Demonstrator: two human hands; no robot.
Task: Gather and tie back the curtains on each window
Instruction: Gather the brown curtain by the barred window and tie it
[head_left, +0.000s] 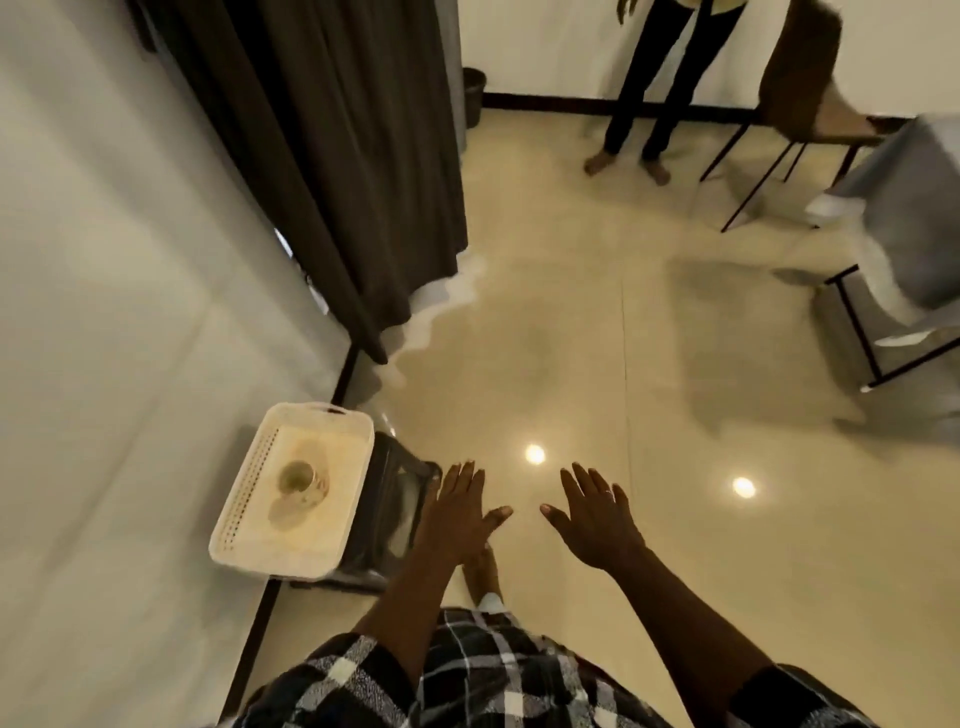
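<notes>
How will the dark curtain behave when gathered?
Probably floppy: the curtain hangs in deep soft folds. Likely heavyish, since it reaches the floor and looks thick. A pale layer pools at its foot, so it may drag.

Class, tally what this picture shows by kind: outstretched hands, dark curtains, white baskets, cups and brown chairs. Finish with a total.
Hands: 2 (left hand, right hand)
Dark curtain: 1
White basket: 1
Cup: 1
Brown chair: 1
Total: 6

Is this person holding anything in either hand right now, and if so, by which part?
Nothing is held. The left hand and right hand hover open, fingers spread, apart from the dark brown fabric curtain.
</notes>
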